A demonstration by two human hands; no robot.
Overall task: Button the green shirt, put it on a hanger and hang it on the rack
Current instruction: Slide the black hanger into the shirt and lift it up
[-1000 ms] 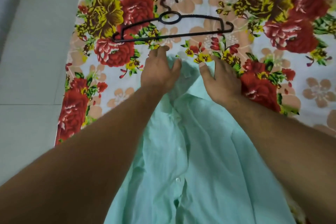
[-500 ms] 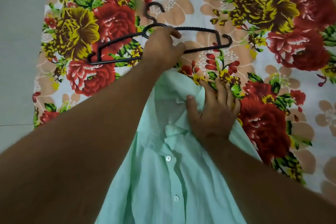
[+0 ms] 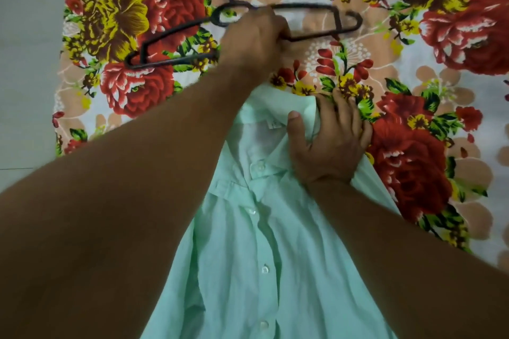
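Your left hand (image 3: 253, 38) is clenched round the black hanger (image 3: 311, 5), fingers curled over its bars near the middle, just right of the neck loop. The hook end points away from you and the hanger sits at a slant, left shoulder nearer you than the right. It's blurred, so can't tell if it's touching the floral sheet (image 3: 413, 77) or held just above it.

Your right hand (image 3: 330, 140) grasps the green shirt (image 3: 261, 256) at the collar: thumb inside the neck opening, fingers spread over the outer edge w/ tips reaching onto the sheet, fabric bunched btwn thumb and forefinger.

The shirt lies front-up on the sheet, collar away from you, body running toward you and out of the bottom of view. White buttons (image 3: 251, 211) run down the placket, which looks closed. Hanger and collar are near but apart. Grey floor (image 3: 27, 63) shows along the sheet's left edge.
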